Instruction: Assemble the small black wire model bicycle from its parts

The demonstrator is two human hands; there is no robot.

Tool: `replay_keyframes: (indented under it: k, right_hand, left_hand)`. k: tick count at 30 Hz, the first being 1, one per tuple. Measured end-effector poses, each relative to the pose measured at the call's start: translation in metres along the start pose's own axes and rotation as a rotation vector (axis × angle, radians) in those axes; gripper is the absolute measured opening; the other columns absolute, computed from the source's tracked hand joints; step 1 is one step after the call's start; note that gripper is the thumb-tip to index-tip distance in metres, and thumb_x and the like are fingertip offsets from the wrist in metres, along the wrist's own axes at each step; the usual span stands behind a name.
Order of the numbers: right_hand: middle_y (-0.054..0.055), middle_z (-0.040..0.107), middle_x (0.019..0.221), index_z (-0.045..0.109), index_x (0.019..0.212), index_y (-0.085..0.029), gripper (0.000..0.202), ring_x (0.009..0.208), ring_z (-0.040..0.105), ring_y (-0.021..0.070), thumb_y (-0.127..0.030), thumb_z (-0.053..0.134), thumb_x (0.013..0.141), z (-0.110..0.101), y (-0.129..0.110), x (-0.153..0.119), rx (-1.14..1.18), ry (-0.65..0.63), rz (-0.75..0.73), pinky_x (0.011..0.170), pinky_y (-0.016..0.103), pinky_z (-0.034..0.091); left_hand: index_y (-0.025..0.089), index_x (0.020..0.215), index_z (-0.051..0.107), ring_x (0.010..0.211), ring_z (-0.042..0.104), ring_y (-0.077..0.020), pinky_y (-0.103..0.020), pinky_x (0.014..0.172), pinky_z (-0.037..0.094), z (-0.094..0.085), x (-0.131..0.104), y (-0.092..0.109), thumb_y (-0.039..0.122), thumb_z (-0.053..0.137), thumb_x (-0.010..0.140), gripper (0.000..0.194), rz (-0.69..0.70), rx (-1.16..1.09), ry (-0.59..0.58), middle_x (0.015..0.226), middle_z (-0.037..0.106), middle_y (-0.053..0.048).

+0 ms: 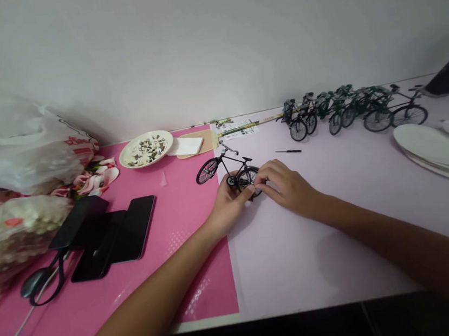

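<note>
A black toy bicycle (224,163) is tilted over the seam between the pink and lilac table coverings. Its lower rear part rests in my left hand (228,197), whose fingers and thumb close around the frame and rear wheel. My right hand (281,183) pinches with thumb and fingertips at the hub side of that rear wheel. Anything small between those fingertips is hidden. A small dark screwdriver (288,151) lies on the lilac covering, just beyond my right hand.
Several model bicycles (340,110) stand in a row at the back right, by stacked white plates (443,149). A plate of small parts (126,157) and white paper (189,145) lie at the back. Dark phones (136,228) and plastic bags (17,144) occupy the left.
</note>
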State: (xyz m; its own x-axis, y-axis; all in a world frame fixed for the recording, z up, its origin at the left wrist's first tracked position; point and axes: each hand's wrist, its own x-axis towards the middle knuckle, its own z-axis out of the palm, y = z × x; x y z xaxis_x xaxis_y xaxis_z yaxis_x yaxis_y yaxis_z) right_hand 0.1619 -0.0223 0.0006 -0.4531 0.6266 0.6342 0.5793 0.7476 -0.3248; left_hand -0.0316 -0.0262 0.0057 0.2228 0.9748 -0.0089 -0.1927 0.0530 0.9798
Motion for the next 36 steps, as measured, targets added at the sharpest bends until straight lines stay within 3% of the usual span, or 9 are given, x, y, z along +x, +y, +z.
replay_keyframes:
  k: [13,25,31,36]
  right_hand:
    - [0.008,0.065,0.096,0.055,0.099,-0.024,0.009,0.091,0.061,0.0229,-0.025,0.05,0.107,-0.0025,-0.0022,0.0011,-0.052,-0.035,-0.012,0.066,0.033,0.05]
    - [0.006,0.063,0.095,0.063,0.1,-0.024,0.005,0.091,0.06,0.023,-0.024,0.06,0.103,-0.0036,-0.0031,0.0005,0.118,0.023,0.055,0.08,0.04,0.052]
    - [0.004,0.061,0.094,0.069,0.097,-0.025,0.005,0.086,0.058,0.0205,-0.028,0.066,0.1,-0.0009,-0.001,-0.0018,0.249,0.032,0.179,0.078,0.037,0.052]
    - [0.004,0.059,0.094,0.07,0.097,-0.026,0.005,0.085,0.057,0.0193,-0.029,0.068,0.099,0.0023,0.0011,-0.0045,0.305,0.025,0.25,0.075,0.036,0.05]
  left_hand:
    - [0.018,0.113,0.055,0.083,0.065,-0.0163,-0.033,0.084,0.052,0.0003,0.0003,-0.0018,0.029,0.085,0.079,0.046,0.007,-0.038,-0.021,0.093,0.069,-0.001]
    - [0.02,0.116,0.051,0.092,0.066,-0.0186,-0.035,0.088,0.051,-0.0005,0.0014,-0.0037,0.034,0.09,0.074,0.059,0.002,-0.059,-0.032,0.096,0.069,-0.003]
    - [0.019,0.117,0.051,0.082,0.064,-0.0149,-0.031,0.08,0.051,-0.0001,0.0008,-0.0033,0.031,0.088,0.077,0.056,-0.003,-0.059,-0.033,0.091,0.068,0.0]
    - [0.018,0.118,0.05,0.083,0.064,-0.0149,-0.031,0.081,0.051,0.0015,0.0,-0.0015,0.026,0.086,0.078,0.054,-0.011,-0.057,-0.009,0.093,0.068,-0.001]
